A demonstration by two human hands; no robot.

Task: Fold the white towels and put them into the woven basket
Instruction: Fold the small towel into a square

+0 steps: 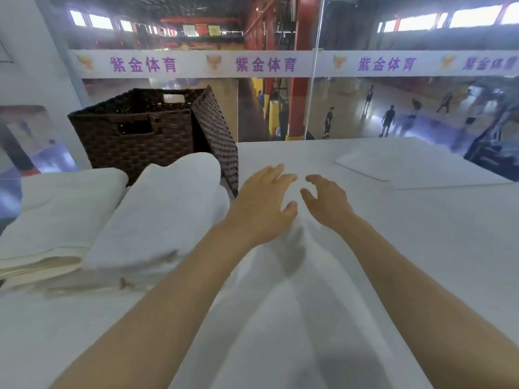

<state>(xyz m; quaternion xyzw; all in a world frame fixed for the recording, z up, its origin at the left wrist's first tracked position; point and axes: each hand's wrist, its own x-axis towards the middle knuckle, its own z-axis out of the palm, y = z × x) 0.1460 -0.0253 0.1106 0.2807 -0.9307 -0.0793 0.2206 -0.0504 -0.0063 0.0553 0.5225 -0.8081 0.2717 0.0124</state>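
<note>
Two spread hands, left hand [262,197] and right hand [325,199], hover over the soft, limp towel [280,304]; pinch its far corners.

Your towel [280,318] lies spread before you on the table [421,248]; towel stack [84,220] left, woven basket [146,127] behind it, flat folded cloth [415,164] far right.

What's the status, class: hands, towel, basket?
Left hand and right hand open over the spread towel. Woven basket beyond the folded towels. Nothing blocking.
</note>
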